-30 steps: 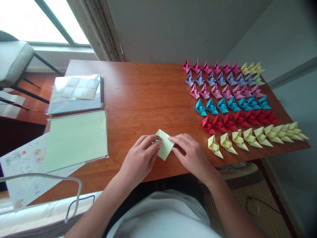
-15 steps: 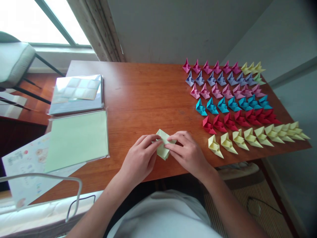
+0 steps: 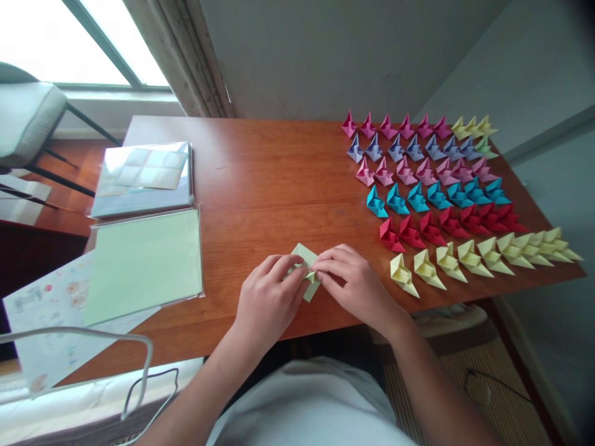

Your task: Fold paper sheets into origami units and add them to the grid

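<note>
A small folded sheet of pale green origami paper [image 3: 305,253] lies at the table's near edge, between my hands. My left hand [image 3: 272,288] grips its left side with thumb and fingers. From the right, my right hand [image 3: 351,275] pinches the paper near its middle, where a small flap stands up. Fingertips hide part of the folds. Nearest on the right is a row of pale yellow folded paper boats [image 3: 402,274].
Rows of red [image 3: 391,235], blue [image 3: 376,202], pink, purple and magenta folded pieces fill the table's [image 3: 260,179] right side. On the left lie a pack of pale green paper [image 3: 146,263], another wrapped pack [image 3: 139,198] and a printed sheet [image 3: 46,316]. A white cable [image 3: 116,337] crosses the lower left.
Both hands' fingertips have drawn closer together at the paper's middle. A small flap now stands up between them. The surrounding rows and packs have not moved.
</note>
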Motion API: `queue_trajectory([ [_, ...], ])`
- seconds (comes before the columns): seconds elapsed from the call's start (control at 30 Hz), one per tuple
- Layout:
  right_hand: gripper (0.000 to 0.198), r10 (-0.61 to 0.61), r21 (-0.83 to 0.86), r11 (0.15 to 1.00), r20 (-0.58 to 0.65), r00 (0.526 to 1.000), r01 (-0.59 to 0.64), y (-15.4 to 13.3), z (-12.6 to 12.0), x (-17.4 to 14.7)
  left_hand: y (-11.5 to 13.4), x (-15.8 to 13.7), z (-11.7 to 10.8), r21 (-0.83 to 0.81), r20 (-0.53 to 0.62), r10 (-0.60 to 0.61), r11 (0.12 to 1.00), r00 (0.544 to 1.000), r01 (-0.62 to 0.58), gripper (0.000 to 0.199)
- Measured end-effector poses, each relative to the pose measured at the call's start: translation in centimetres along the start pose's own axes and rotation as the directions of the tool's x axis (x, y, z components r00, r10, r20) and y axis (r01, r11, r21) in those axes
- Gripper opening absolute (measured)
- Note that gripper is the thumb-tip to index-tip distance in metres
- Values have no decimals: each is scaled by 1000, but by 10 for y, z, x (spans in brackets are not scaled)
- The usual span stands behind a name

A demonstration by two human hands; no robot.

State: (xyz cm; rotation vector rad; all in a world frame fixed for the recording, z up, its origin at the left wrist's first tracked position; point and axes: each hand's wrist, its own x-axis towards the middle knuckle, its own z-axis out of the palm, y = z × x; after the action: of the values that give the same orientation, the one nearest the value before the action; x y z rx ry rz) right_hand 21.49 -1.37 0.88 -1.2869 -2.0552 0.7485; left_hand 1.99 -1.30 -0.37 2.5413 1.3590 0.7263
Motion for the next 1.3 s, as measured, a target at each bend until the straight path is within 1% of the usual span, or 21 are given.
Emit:
queue_trajectory([
  [0.2,20,-12,23,1000,24,1000,12,-1,-8,-6,1,1,-5,11,22,11,1000,1000,-12,13],
  [0.33,26,-12,-61,998,-24,1000,11,3,-7,-11,1,2,-7,42,33,31,999,999,-33,13],
  [0.5,20,-30,-175,984,-53,998,20,11,-1,-12,2,3,-8,90,65,71,993,995,-76,17],
  [0.67,15,-34,-212,977,-78,996,17,16,1,-14,4,3,-9,94,64,78,992,995,-84,19],
  [0.77,15,-31,-202,979,-82,996,13,18,0,-15,4,4,-9,62,47,53,997,997,-56,16],
  [0.93,14,4,-163,986,-82,997,-18,16,-2,-14,4,5,-6,-86,37,-19,996,999,22,12],
  [1.0,14,22,-150,988,-78,997,-33,14,-2,-13,4,5,-4,-91,15,-60,994,998,61,13],
  [1.17,14,98,-152,982,-98,990,-112,8,1,-6,2,6,1,-68,-7,-159,985,987,159,29],
  [1.3,12,176,-181,964,-123,977,-197,4,6,-1,2,8,3,-74,-3,-204,976,979,203,35],
])
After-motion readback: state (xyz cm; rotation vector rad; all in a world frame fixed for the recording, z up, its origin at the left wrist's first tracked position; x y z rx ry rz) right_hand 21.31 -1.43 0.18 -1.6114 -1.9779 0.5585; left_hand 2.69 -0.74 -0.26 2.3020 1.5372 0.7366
